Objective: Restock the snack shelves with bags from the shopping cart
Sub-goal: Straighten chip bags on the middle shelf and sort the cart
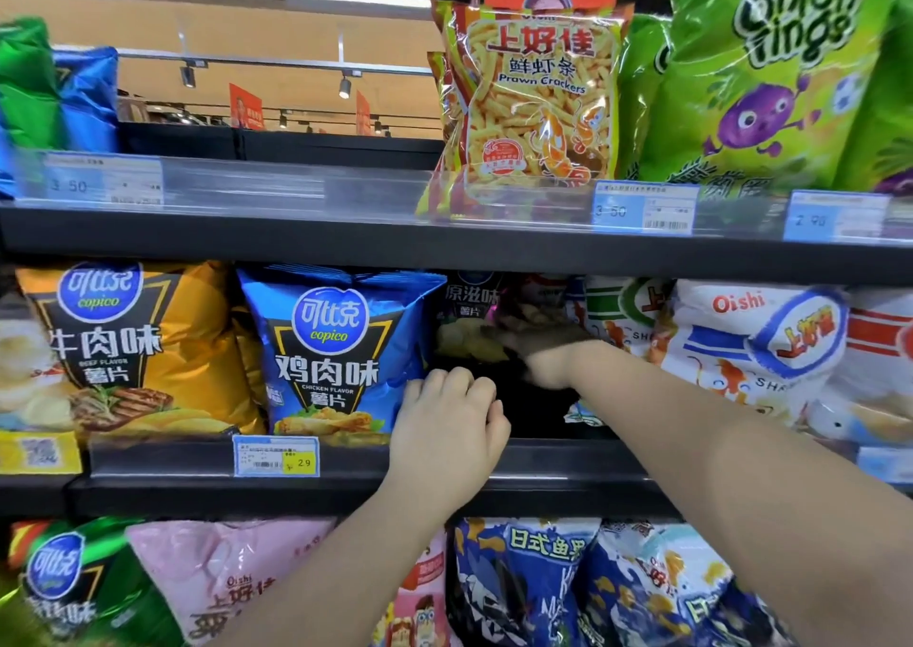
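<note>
Head view: the blurred right hand [546, 357] reaches the dark chip bag [467, 323] far back on the middle shelf [444, 466]; grip cannot be told. The left hand [447, 421] curls beside the blue chip bag [331, 350], hold unclear.

A dark bag [469, 315] of chips is standing upright, set well back on the middle shelf [173, 463]. It is sitting in a gap, with a blue chicken-flavour bag [331, 350] at its 9 o'clock and a white Oishi bag [741, 345] at its 3 o'clock. Its lower part is lying in shadow.
</note>
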`<state>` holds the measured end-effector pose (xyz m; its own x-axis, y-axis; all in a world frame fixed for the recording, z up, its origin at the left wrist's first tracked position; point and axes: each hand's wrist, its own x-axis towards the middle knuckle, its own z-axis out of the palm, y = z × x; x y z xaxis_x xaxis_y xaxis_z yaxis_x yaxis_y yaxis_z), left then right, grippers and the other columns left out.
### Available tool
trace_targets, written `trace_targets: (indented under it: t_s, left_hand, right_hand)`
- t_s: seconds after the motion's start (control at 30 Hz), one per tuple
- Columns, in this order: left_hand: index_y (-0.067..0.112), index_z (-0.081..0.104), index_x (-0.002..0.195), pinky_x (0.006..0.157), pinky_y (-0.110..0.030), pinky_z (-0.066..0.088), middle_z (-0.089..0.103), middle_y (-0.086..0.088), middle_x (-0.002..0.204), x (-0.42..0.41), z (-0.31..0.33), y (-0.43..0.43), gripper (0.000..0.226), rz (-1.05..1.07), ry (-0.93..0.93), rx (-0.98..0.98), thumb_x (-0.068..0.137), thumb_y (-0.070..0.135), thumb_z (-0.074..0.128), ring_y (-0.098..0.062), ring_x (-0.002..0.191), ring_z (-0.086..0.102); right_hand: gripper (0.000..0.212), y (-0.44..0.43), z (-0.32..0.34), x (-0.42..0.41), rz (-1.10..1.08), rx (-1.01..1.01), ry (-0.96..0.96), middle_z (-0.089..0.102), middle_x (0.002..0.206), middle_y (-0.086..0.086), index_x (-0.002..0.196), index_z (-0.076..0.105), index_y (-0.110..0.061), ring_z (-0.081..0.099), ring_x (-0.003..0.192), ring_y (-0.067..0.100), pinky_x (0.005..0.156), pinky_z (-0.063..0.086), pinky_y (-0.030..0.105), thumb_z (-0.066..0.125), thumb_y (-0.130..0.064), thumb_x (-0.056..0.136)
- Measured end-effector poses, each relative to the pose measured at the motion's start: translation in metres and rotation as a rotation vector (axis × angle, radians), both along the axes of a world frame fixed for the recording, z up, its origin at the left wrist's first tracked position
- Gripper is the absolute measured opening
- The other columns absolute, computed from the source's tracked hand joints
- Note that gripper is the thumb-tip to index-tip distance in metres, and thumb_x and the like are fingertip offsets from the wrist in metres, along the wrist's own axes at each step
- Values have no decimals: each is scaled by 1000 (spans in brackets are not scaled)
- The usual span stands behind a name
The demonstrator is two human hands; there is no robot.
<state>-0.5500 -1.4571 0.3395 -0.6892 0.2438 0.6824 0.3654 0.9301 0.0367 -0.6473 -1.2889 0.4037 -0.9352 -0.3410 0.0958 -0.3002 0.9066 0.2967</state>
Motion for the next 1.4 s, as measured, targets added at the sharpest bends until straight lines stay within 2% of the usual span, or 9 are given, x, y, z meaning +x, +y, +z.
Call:
trace_targets:
  t_s: [0.1,0.2,0.47,0.73,0.97,1.07,1.17,1.27,1.4]
  left_hand:
    - [24,67,99,80,-39,44,63,4,93,3,6,2,43,16,-56,-10,89,42,30,-21,88,58]
    - [25,57,121,93,-40,37,58,3,115,5,13,3,35,-11,-133,1,96,41,38,-22,107,52]
    - [26,50,128,96,-43,35,54,0,123,23,30,42,37,-165,-119,21,93,38,50,-26,116,49]
    - [26,56,118,100,-43,29,55,2,121,87,16,137,31,-479,-99,-21,88,34,54,-26,119,43]
    - [22,59,111,92,-45,36,58,-3,116,167,-40,243,30,-699,-137,-131,83,32,59,-30,113,47]
    - [20,62,105,94,-48,34,61,-5,107,219,-70,302,26,-791,-183,-172,80,28,60,-33,109,51]
    - [20,62,101,85,-44,37,60,-4,99,278,-95,364,25,-879,-205,-220,77,26,60,-33,102,54]
    - [21,60,111,89,-43,35,58,-3,109,346,-114,428,29,-979,-253,-231,82,27,58,-31,109,50]
    - [24,57,115,90,-40,34,56,2,112,434,-146,505,30,-1076,-308,-282,86,32,52,-27,112,47]
  right_hand:
    - [59,1,6,31,78,-100,150,40,146,7,144,39,-26,34,133,28,102,35,33,57,-21,88]
    - [37,-1,7,71,84,-213,234,59,123,5,128,54,-20,54,112,27,83,44,32,53,-19,91]
    - [33,17,-15,163,-18,-228,463,61,114,10,116,61,-10,53,108,32,83,47,42,60,-10,83]
    - [36,93,-45,263,-343,-188,530,66,93,10,99,66,-10,61,86,35,61,50,39,76,-11,65]
    - [28,183,-111,367,-609,-254,414,59,85,13,87,60,-8,56,82,36,60,47,39,71,-4,62]
    - [30,230,-144,428,-761,-243,338,59,97,11,100,61,-9,55,95,37,71,50,44,67,-8,71]
    - [34,279,-165,497,-862,-222,314,56,111,9,118,57,-12,49,107,34,78,41,39,57,-11,84]
    - [34,328,-181,569,-980,-217,262,55,113,8,116,55,-13,48,108,32,80,40,38,58,-10,83]
    - [31,385,-215,655,-1133,-266,213,61,80,10,86,64,-11,58,79,34,62,46,37,75,-4,57]
